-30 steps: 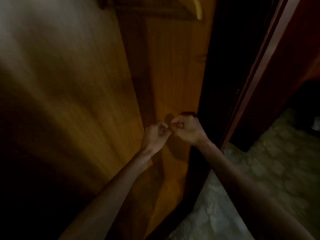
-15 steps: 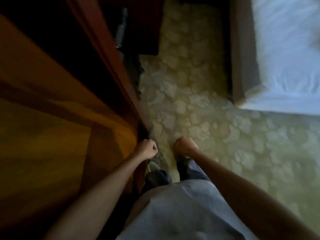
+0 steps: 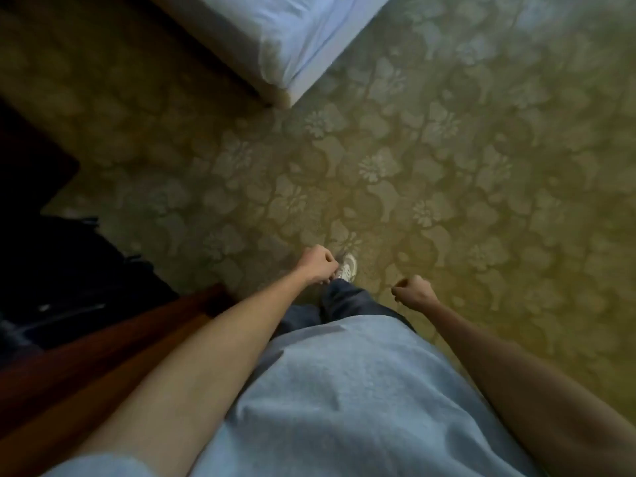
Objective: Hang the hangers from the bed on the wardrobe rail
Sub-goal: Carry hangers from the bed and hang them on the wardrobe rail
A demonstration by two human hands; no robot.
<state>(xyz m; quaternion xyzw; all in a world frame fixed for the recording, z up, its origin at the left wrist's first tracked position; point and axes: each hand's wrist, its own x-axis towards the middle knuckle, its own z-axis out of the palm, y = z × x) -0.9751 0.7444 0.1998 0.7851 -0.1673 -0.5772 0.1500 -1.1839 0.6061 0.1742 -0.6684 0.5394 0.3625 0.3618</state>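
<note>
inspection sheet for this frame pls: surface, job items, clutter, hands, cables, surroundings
Surface: patterned carpet, green-yellow floral; a white shoe stands on it.
Job's things: corner of the bed with pale sheet at top; no hangers seen on the visible part; wardrobe rail out of view.
Clutter: dark items at left, too dim to identify.
Hands: left hand and right hand both curled into fists, holding nothing, in front of the body.
Cables: nothing seen.
Surroundings: reddish wooden panel at lower left; dim lighting.
</note>
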